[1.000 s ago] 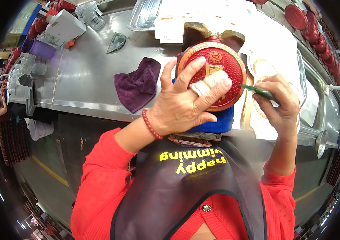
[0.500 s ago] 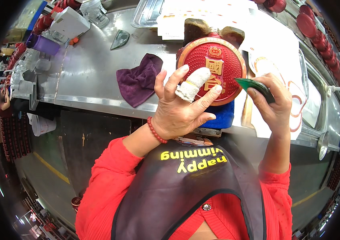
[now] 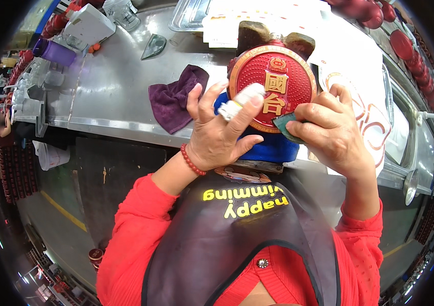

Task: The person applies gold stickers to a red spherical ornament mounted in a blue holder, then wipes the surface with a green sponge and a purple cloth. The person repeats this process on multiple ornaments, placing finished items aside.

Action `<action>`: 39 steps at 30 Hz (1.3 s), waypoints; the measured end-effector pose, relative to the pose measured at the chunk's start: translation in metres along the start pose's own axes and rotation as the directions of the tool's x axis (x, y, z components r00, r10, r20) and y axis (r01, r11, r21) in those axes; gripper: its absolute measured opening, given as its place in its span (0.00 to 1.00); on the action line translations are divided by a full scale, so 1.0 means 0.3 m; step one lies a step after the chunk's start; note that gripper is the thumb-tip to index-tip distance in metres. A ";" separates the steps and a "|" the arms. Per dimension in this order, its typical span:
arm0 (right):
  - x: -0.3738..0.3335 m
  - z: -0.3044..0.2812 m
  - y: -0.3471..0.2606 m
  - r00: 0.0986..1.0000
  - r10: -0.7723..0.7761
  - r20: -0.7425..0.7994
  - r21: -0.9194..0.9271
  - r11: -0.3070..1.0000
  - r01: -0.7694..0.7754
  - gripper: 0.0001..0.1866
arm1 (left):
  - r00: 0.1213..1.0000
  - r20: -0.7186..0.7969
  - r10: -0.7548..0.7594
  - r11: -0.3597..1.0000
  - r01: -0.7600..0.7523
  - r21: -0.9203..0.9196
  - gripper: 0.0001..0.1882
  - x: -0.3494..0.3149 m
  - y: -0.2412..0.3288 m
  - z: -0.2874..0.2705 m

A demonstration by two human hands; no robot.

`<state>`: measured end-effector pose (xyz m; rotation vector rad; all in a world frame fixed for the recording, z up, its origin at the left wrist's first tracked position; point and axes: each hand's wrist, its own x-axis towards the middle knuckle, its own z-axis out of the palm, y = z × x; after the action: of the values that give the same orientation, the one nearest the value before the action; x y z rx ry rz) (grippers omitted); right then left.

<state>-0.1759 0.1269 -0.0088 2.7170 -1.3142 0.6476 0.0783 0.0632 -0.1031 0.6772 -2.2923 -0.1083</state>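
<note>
Evidently mid-work: round, red, studded bottle [image 3: 299, 89] lies on blue cloth [image 3: 273, 148], raised gold characters [image 3: 275, 82] already in place; remainder unclear. Right hand [image 3: 335, 130] pinches flat dark-green piece [image 3: 287, 126] at bottle's edge; left hand [image 3: 222, 135] spread, gripping nothing.

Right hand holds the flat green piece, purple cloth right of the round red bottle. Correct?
Not quite: the purple cloth lies left of the round red bottle, as the head view shows. The right hand does hold the flat green piece.
</note>
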 end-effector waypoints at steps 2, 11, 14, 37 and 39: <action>-0.014 -0.015 0.010 0.997 0.026 0.076 0.001 1.000 -0.027 0.13 | 0.997 0.042 0.071 0.996 -0.073 0.045 0.35 0.015 0.004 0.000; -0.028 -0.056 0.085 0.968 0.211 -0.134 0.102 0.975 -0.198 0.13 | 0.972 0.048 0.232 0.966 -0.236 0.110 0.26 0.091 0.053 0.017; -0.057 -0.034 0.088 0.952 0.264 -0.155 0.116 0.962 -0.247 0.12 | 0.977 0.038 0.211 0.975 -0.213 0.060 0.31 0.114 0.042 0.005; 0.232 -0.029 0.027 0.995 0.086 0.052 0.275 0.957 -0.097 0.10 | 0.951 0.031 -0.307 0.952 0.308 -0.003 0.58 -0.025 0.026 0.014; 0.234 -0.013 0.087 0.916 0.400 0.022 0.444 0.817 -0.367 0.08 | 0.960 0.018 -0.280 0.960 0.280 0.021 0.58 -0.019 0.023 0.014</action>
<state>-0.1585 0.0594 0.0190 2.7149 -1.9314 1.2043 0.0760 0.0714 -0.1079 1.0122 -2.2061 -0.2285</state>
